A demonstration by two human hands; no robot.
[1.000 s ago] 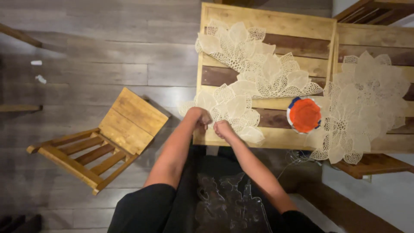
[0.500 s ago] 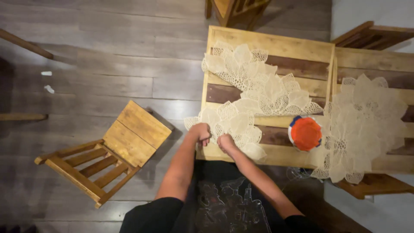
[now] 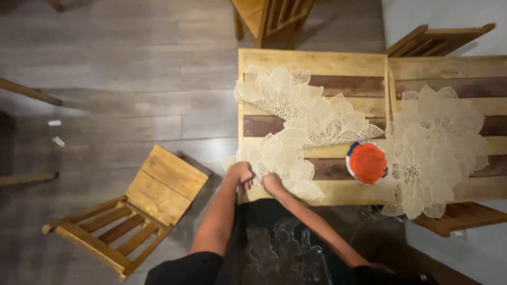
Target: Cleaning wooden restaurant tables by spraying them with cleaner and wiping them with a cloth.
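Both hands, left hand [image 3: 241,172] and right hand [image 3: 272,182], are closed on the doily [image 3: 280,158] at the near left table [image 3: 317,62] corner. Left stands a chair [image 3: 142,203]; right, an orange lid [image 3: 367,162], then another doily [image 3: 438,142].

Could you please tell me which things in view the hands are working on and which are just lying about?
In hand:
left hand and right hand, both gripping the near lace leaf placemat

Lying about:
far lace placemat
lace placemats on the right
orange-lidded container
wooden table
wooden chair
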